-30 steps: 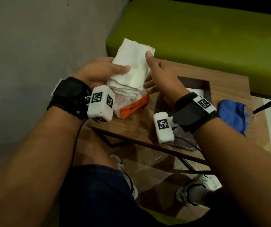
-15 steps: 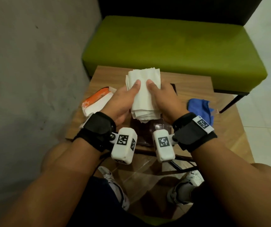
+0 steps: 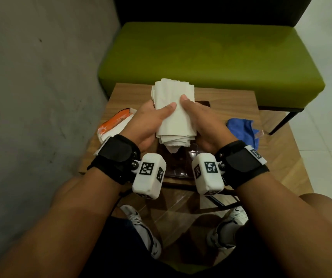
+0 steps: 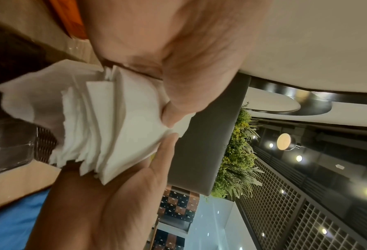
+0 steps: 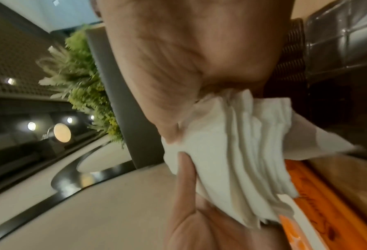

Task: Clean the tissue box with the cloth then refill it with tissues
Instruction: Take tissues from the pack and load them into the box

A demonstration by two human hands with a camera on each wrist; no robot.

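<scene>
Since a second ago the tissues (image 3: 174,115) came off the orange pack (image 3: 113,125) — now held centred over the dark box (image 3: 178,163). Stack is white, folded, lower edges ragged. Left hand (image 3: 151,123) and right hand (image 3: 203,125) grip it from either side, thumbs pressed on top. Blue cloth (image 3: 243,131) lies on the surface (image 3: 277,157) just right of the right hand.

Looks like cafe or lounge: green padded seat (image 3: 211,57) by small wood bench (image 3: 231,105), round ceiling lights (image 4: 284,141), grid wall panels (image 4: 306,211), leafy plant wall (image 4: 238,152), white floor tiles (image 3: 329,81).
</scene>
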